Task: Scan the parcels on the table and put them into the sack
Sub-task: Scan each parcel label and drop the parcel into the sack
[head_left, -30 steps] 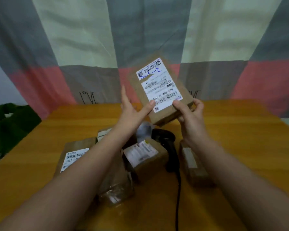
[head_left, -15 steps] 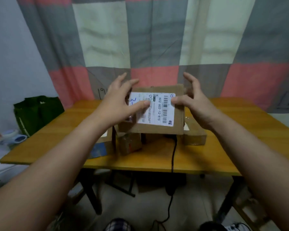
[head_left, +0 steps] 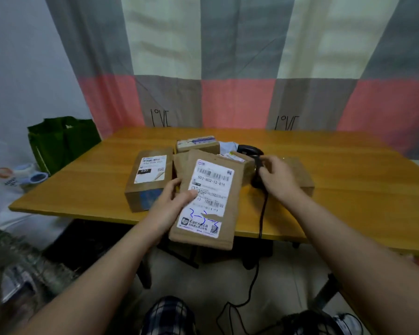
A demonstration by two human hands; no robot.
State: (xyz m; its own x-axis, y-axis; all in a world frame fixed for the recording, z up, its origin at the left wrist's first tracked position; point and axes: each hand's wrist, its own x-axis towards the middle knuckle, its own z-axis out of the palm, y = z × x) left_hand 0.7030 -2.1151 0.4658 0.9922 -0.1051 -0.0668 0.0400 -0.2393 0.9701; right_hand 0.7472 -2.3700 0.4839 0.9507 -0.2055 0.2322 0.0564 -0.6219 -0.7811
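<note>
A flat brown parcel is held label-up by the left grip, the thumb laid on the label, above the near edge of the bench. The black scanner, set on the bench, is clasped at its handle by the curled fingers of the right grip. A labelled box is seen just left of the held parcel. The green sack is placed beyond the bench's left end.

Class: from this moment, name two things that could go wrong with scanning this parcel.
1. The left hand grips the parcel by one edge only, beyond the table edge; it might slip and fall.
2. Its thumb lies on the label and could block a barcode from the scanner in the right hand.
</note>
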